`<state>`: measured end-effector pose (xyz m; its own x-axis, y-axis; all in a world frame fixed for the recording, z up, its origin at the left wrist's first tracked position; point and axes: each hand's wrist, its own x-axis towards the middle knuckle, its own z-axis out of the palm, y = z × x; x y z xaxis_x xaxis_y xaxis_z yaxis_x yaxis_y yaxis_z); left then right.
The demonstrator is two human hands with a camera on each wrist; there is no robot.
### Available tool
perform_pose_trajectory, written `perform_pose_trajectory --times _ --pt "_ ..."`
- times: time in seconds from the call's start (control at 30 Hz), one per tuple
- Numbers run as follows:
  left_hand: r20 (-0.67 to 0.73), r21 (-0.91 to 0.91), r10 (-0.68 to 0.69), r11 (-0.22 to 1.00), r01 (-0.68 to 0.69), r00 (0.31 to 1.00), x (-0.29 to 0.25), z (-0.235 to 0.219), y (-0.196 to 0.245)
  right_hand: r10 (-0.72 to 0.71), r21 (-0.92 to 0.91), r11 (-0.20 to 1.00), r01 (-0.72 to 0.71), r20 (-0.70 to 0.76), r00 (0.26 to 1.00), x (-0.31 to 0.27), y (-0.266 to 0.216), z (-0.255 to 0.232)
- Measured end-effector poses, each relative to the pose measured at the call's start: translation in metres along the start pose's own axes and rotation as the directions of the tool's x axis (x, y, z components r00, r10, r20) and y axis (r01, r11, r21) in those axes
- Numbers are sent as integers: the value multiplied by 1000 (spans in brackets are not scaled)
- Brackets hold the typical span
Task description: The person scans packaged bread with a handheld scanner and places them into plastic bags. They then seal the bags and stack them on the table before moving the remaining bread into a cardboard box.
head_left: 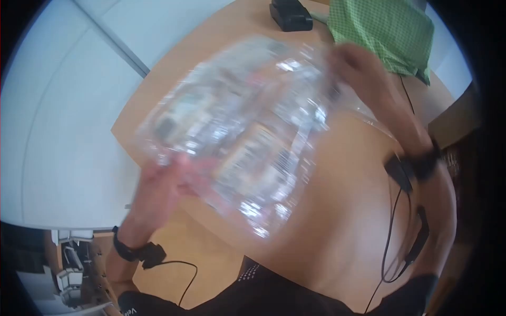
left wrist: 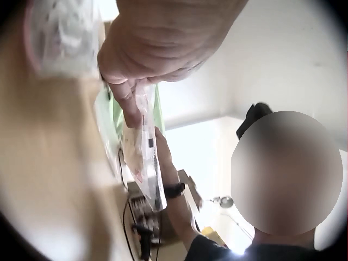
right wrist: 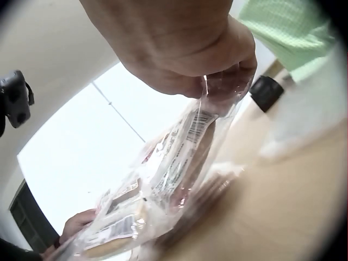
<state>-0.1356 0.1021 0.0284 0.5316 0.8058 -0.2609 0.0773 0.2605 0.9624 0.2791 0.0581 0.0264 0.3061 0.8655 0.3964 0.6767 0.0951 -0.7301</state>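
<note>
A clear, shiny plastic bag [head_left: 247, 152] with several printed, labelled packets inside is stretched between both hands over the table; motion blurs it in the head view. My left hand [head_left: 158, 189] grips its near left edge, and the left wrist view shows the thumb and fingers pinching the plastic. At the far right corner my right hand [head_left: 361, 73] holds the bag, its fingers curled on the clear film in the right wrist view. Barcoded labels on the packets [right wrist: 179, 152] show through there. What the packets contain is hidden by their print.
The wooden table [head_left: 337, 184] has a curved edge beside a white surface [head_left: 68, 116] on the left. A green checked cloth bag [head_left: 385, 37] and a black device [head_left: 291, 16] stand at the back. A cardboard box [head_left: 458, 118] is at the right. Cables hang from both wrists.
</note>
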Motion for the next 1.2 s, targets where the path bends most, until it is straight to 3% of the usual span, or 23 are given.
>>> perform_pose_trajectory --times 0.03,0.07,0.13,0.23,0.27,0.3,0.4,0.53,0.63,0.67,0.7,0.73,0.77,0.8,0.87,0.9,0.93,1.0,1.07,1.1,1.13,1.17,1.2 --pt "-67 -15 59 998 -60 996 7 -22 1 -93 149 985 87 37 995 26 -11 17" --pt "-133 -31 121 992 -126 984 18 -42 -4 -91 287 954 81 20 996 56 -4 46" --pt "-186 -40 96 994 -105 978 39 -61 -14 -41 215 977 11 135 990 88 0 94" --pt "-284 0 29 1000 -31 958 69 -108 -49 28 116 992 -44 140 990 106 30 163" --pt "-334 42 -8 999 23 942 74 -117 -58 -21 61 998 16 81 996 107 42 180" --pt "-330 44 -5 999 21 944 71 -115 -58 -76 6 997 75 30 997 105 44 185" --pt "-314 84 -51 993 81 948 68 -113 -54 -11 82 997 6 65 998 104 48 186" --pt "-288 114 -63 988 99 956 69 -108 -53 56 170 982 -81 145 988 97 44 170" --pt "-299 83 -85 990 114 951 69 -112 -54 11 60 998 -18 112 994 93 40 153" --pt "-298 45 -108 991 127 949 66 -120 -58 -49 -62 996 57 117 992 91 43 137" --pt "-174 96 -2 995 19 985 56 -136 -61 -107 -187 974 130 132 985 88 44 115" --pt "-42 130 99 987 -93 994 41 -151 -66 -96 -398 895 204 275 957 79 45 81" --pt "-322 208 80 978 -12 943 29 -157 -70 -46 -574 765 293 405 913 63 54 45" --pt "-465 389 227 921 -33 856 18 -129 -58 -17 -675 679 288 378 926 38 72 14" --pt "-574 470 382 878 -91 724 12 -117 -44 123 -819 532 213 324 938 -18 88 -38" --pt "-504 537 487 823 -182 714 8 -100 -35 231 -869 470 156 291 928 -38 90 -61" --pt "-402 591 507 780 -206 763 5 -85 -25 244 -880 453 143 277 929 -52 117 -77" --pt "-269 635 524 727 -261 808 2 -51 -8 262 -858 459 230 379 887 -82 183 -87" --pt "101 621 478 655 -430 873 11 -5 4 250 -861 470 193 340 907 -89 182 -98" --pt "117 610 484 654 -448 867 16 14 8 223 -848 499 177 323 920 -88 177 -100" --pt "257 628 456 591 -506 852 22 31 12 227 -858 485 166 307 924 -85 161 -103" --pt "391 637 414 523 -567 822 29 48 17 251 -814 578 57 243 937 -81 145 -106" --pt "406 628 421 516 -583 811 37 63 20 281 -748 661 -53 181 942 -81 133 -106"
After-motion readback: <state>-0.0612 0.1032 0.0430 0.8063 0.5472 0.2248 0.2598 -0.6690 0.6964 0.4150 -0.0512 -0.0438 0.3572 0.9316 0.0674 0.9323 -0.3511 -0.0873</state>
